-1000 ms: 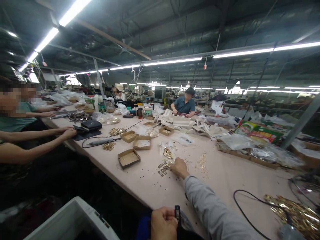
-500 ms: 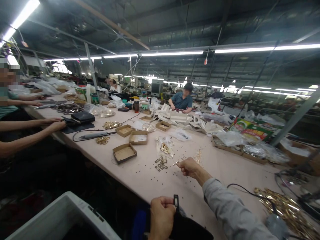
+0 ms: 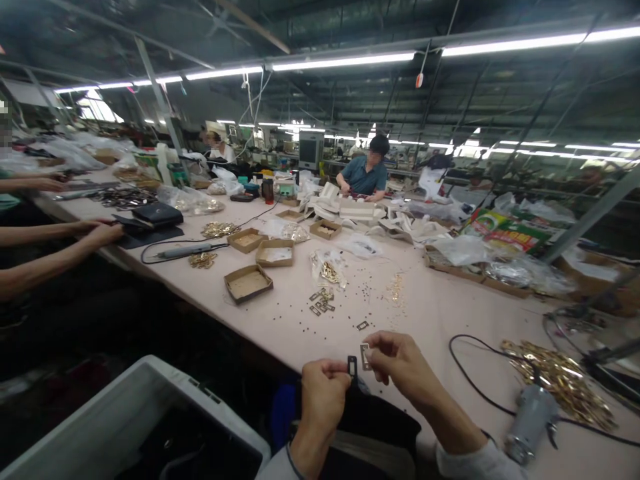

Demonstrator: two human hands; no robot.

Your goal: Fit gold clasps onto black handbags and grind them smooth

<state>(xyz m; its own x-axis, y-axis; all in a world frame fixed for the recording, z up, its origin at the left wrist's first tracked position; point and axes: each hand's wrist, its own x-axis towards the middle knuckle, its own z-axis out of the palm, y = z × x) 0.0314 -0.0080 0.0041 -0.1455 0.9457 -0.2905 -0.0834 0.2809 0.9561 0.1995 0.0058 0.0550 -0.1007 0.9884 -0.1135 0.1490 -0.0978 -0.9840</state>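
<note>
My left hand (image 3: 324,391) is closed in a pinch on a black strap end (image 3: 353,366), held upright at the near table edge. My right hand (image 3: 397,360) pinches a small metal buckle (image 3: 365,356) right beside that strap end. The two hands almost touch. A single loose buckle (image 3: 362,325) lies on the pink table (image 3: 425,313) just beyond my hands. Farther out lies a small cluster of metal buckles (image 3: 321,303), with tiny rivets scattered around it.
Open cardboard trays (image 3: 248,281) and a plastic bag of gold parts (image 3: 327,270) sit mid-table. A powered hand tool (image 3: 529,420) with a black cable and a heap of gold hardware (image 3: 560,380) lie at right. A white bin (image 3: 130,427) stands lower left. Other people work along the table.
My right hand drew back from the buckle cluster with one buckle and now holds it next to the strap in my left hand. The view has tilted downward.
</note>
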